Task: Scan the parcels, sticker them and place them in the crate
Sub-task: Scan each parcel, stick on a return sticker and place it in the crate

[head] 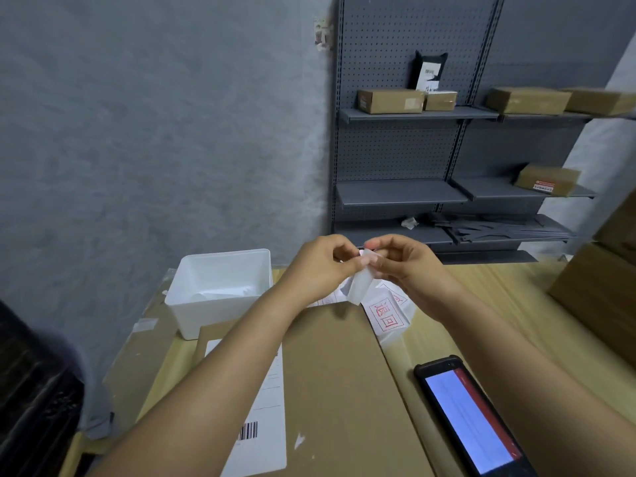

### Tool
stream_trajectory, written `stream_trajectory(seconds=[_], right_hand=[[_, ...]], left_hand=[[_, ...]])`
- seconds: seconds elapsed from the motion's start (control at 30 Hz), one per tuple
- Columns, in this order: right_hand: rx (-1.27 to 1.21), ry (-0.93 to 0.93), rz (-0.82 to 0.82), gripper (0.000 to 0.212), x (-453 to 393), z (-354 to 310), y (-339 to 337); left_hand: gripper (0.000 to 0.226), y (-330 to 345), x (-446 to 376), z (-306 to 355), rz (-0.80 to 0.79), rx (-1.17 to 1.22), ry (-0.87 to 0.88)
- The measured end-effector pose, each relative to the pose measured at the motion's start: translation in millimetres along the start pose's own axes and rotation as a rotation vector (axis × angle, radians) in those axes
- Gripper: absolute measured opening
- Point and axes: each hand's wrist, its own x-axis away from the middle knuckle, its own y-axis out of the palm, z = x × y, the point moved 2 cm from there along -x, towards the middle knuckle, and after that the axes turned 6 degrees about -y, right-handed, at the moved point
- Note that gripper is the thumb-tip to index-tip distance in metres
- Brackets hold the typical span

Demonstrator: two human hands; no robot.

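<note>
Both hands, left hand (318, 266) and right hand (409, 266), pinch the sticker strip (361, 285) above the parcel (337, 373); strip hangs downward, parcel lies directly beneath, both hands equally near

Red stamped characters 退回 stand on the sticker sheet (385, 313); other print is illegible.

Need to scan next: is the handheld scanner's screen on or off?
On: the handheld scanner lies on the table, its screen lit pale blue.
</note>
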Motion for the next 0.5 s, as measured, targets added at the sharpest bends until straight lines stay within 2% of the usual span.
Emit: stream_trajectory(seconds=[0.17,0.33,0.5], right_hand=[[0.029,-0.022,-0.051,0.013,-4.9,-4.8,17.7],[0.099,0.021,0.034,0.016,-16.1,-4.7,35.0],[0.157,0.030,0.008,0.017,-33.4,-3.5,77.4]], left_hand=[[0.010,-28.8,5.4,-8.8,0.089,0.073,-0.090],[0.015,-94.4,11.7,-34.8,0.427,0.284,-0.239],[0.014,-154.9,36.7,-70.0,0.690,0.411,-0.284]])
